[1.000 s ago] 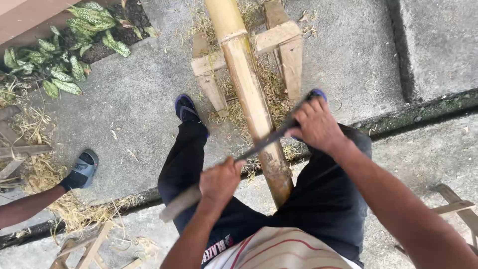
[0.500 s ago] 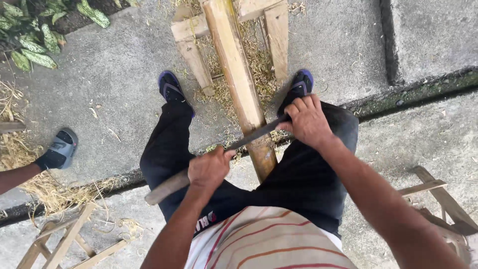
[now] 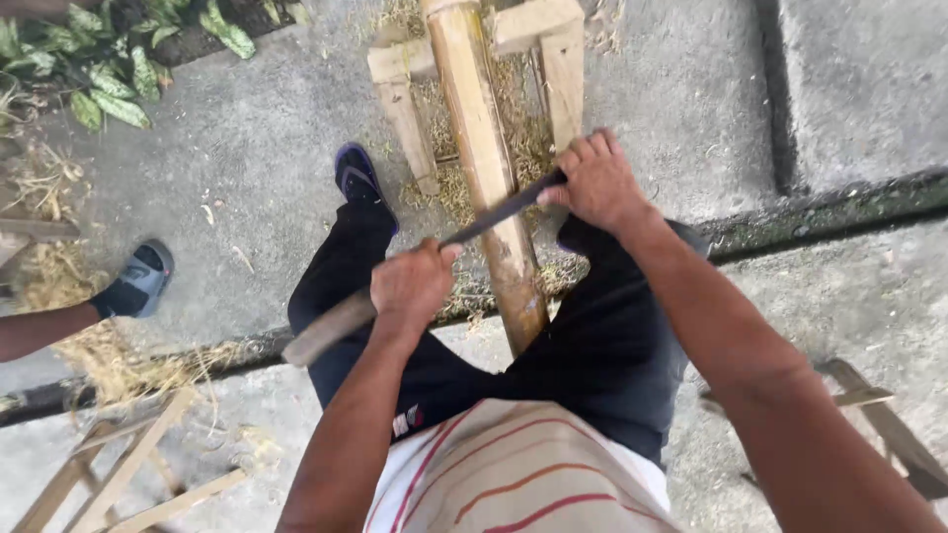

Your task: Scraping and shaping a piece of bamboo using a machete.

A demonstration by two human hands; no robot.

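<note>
A knife (image 3: 494, 219) is being held across a bamboo pole (image 3: 489, 168) by both hands.

The wooden handle is being gripped by the closed left hand (image 3: 413, 284), the blade's far end by the closed right hand (image 3: 595, 183); between the two grips, the pole is lying on a wooden stand (image 3: 553, 59).

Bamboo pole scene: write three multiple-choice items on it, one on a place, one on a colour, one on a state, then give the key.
1. Where does the bamboo pole lie?
A. between the person's legs
B. on the plants
C. on a table

2. What colour is the sandal on the person's foot?
A. red
B. dark blue
C. white

3. How is the blade held?
A. by one hand
B. lying loose
C. by both hands

Key: 1 A, the pole runs between the knees onto the wooden stand. 2 B, it looks dark blue. 3 C, the left hand grips the handle and the right hand the far end.
</note>
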